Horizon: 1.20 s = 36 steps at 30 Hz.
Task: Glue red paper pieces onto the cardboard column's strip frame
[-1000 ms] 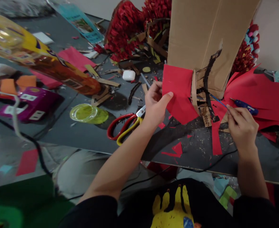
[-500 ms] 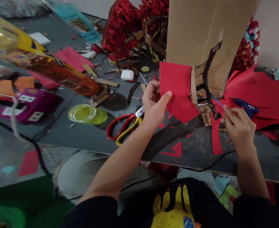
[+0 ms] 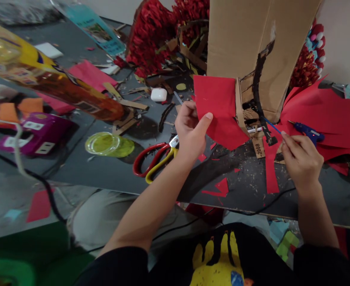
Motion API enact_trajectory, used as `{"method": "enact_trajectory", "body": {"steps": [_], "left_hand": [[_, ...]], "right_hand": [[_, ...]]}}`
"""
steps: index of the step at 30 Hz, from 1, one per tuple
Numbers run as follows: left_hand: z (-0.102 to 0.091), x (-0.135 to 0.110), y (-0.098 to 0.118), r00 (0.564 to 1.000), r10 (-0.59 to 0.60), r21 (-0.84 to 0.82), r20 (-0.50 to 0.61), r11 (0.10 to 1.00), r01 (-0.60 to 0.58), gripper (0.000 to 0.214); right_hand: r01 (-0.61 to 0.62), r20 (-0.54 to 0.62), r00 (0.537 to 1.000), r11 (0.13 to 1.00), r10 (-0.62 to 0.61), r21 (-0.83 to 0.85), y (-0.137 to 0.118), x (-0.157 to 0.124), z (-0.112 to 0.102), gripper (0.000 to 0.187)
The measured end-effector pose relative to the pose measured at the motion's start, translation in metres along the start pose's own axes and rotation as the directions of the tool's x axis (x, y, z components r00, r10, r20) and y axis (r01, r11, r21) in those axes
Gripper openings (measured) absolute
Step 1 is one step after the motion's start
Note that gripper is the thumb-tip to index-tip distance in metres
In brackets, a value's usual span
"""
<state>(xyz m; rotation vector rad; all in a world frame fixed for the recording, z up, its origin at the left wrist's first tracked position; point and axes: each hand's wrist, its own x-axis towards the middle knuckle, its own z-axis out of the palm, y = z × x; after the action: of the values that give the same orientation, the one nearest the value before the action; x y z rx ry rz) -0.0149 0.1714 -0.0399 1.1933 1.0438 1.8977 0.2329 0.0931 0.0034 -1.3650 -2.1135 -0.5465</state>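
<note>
My left hand pinches red paper beside the box. My right hand is closed on a blue stick below it.

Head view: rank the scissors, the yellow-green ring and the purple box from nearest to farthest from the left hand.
1. The scissors, just left of the left hand, which grips the red paper.
2. The yellow-green ring, farther left on the table.
3. The purple box, at the far left.
</note>
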Motion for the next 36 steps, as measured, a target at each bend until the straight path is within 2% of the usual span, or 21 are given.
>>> {"method": "enact_trajectory", "body": {"steps": [10, 15, 22, 28, 36], "left_hand": [[0.0, -0.0011, -0.0026, 1.0, 0.008, 0.024, 0.019, 1.0, -0.009, 0.041], [-0.0002, -0.0037, -0.0035, 0.999, 0.004, 0.011, 0.047, 1.0, -0.004, 0.038], [-0.0008, -0.0046, -0.0026, 0.999, -0.007, 0.001, 0.054, 1.0, 0.007, 0.039], [-0.0007, -0.0017, -0.0034, 1.0, 0.01, 0.016, 0.022, 1.0, -0.01, 0.041], [0.0002, -0.0025, -0.0041, 0.999, 0.007, -0.084, 0.043, 0.996, -0.003, 0.037]], "right_hand": [[0.05, -0.092, 0.994, 0.999, -0.05, -0.004, -0.0015, 0.0012, 0.0004, 0.042], [-0.012, -0.072, 0.997, 1.0, 0.012, 0.004, -0.0044, 0.0013, 0.0012, 0.04], [-0.02, -0.019, 1.0, 0.997, 0.022, 0.078, -0.0067, 0.0019, 0.0035, 0.039], [-0.033, -0.017, 0.999, 0.993, 0.035, 0.115, -0.0064, 0.0028, 0.0023, 0.037], [-0.009, -0.045, 0.999, 0.994, 0.014, 0.106, -0.0057, 0.003, 0.0038, 0.037]]}}
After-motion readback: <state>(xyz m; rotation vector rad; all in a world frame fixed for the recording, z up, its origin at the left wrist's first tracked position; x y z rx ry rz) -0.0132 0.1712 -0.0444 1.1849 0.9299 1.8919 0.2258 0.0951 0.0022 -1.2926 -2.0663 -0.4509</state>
